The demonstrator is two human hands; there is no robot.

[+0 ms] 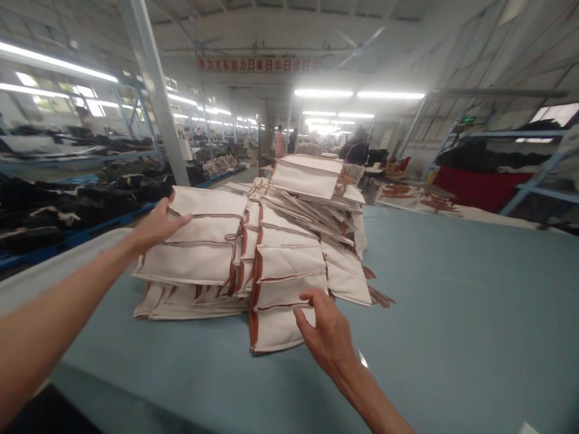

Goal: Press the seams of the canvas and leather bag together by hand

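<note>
My left hand (156, 228) is at the left edge of a fanned pile of cream fabric pieces with brown edging (205, 256). Its thumb lies over the top, while the fingers curl round the edge and are partly hidden. Closer to me lies a second overlapping row of the same flat cream pieces (289, 286). Over the right side of that row is my right hand (328, 328), thumb and forefinger apart, holding nothing; whether the fingertips touch the fabric I cannot tell. Behind both rows, more cream pieces (307, 178) are heaped up.
A blue-green tabletop (452, 313) spreads under the piles. Brown strips (382, 296) stick out on the right. A small shiny object (362, 359) shows beside my right wrist. Dark cloth heaps (81, 205), a metal post (156, 90) and red cloth (482, 187) stand farther off, with people in the background.
</note>
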